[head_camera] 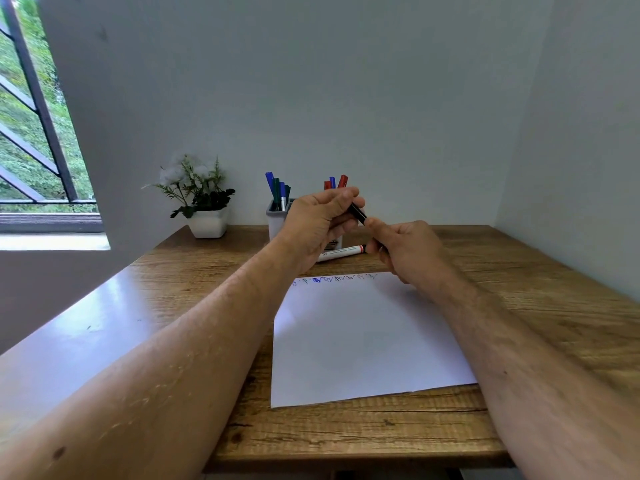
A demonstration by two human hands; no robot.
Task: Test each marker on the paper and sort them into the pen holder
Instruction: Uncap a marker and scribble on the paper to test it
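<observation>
White sheet of paper [363, 341] lies nearest on the wooden desk [519, 271]. Above it, left hand [320, 220] and right hand [405, 252] both pinch a black marker [358, 213], probably uncapping or recapping; the grey pen holder [275, 220] waits behind.

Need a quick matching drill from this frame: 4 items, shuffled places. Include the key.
Items:
1. black marker
2. red-capped marker
3. potted plant
4. paper

Places:
A. flat on the desk, scribbles along its far edge
B. held between both hands above the desk
C. far left of the desk, by the wall
D. lying on the desk beyond the paper

Pairs: 1-B, 2-D, 3-C, 4-A
</observation>
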